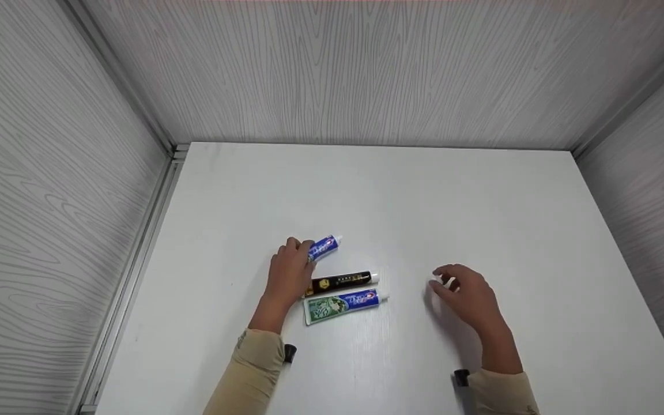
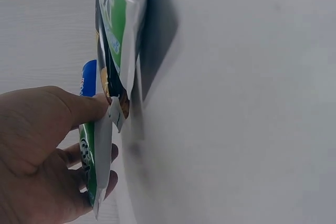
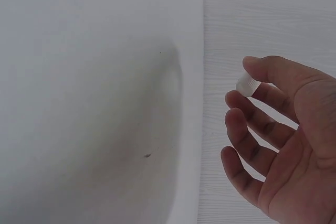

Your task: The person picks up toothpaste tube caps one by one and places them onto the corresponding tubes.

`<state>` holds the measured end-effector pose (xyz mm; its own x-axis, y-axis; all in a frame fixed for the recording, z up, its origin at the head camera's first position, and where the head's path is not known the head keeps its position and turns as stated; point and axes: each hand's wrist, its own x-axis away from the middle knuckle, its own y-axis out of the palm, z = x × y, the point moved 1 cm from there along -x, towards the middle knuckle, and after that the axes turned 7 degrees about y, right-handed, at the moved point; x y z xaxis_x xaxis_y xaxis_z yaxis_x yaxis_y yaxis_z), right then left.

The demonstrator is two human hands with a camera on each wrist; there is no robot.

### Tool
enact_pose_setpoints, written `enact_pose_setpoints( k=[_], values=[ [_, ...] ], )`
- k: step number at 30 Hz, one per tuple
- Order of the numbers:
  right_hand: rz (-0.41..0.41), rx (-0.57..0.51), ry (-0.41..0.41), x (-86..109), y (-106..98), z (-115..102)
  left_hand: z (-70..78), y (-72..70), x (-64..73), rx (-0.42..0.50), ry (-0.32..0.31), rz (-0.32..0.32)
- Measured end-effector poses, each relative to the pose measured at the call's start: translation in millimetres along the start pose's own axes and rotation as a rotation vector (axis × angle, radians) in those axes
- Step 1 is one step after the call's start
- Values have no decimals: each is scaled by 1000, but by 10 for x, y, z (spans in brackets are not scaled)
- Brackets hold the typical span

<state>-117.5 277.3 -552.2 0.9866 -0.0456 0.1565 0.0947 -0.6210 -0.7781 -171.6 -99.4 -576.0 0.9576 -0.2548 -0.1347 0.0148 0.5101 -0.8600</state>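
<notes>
Nearest, a tan left sleeve [image 1: 245, 374]; the left hand [image 1: 290, 274] curls its fingers round a toothpaste tube [image 1: 324, 248] beyond the black tube [image 1: 343, 282]; right of that, the right hand [image 1: 470, 297] pinches a small cap [image 3: 245, 85]. Capping or uncapping seems in hand, calling for aligned grips.

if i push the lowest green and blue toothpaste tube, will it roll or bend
The lowest green and blue toothpaste tube probably won't roll: its wide end is flattened. That end may bend, since its white edge looks thin in the left wrist view. Its shiny surface suggests it could slide easily.
</notes>
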Motion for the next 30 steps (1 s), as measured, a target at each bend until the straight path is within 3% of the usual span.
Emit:
enact_pose_setpoints(
  k=[9,18,30],
  values=[
    [44,-16,-56,59,10,-69,145,-22,103,96,63,-49],
    [72,-49,-144,108,10,-180,370,-86,222,151,179,-57],
    [106,-89,-268,179,12,-326,654,-138,356,195,210,-132]
  ],
)
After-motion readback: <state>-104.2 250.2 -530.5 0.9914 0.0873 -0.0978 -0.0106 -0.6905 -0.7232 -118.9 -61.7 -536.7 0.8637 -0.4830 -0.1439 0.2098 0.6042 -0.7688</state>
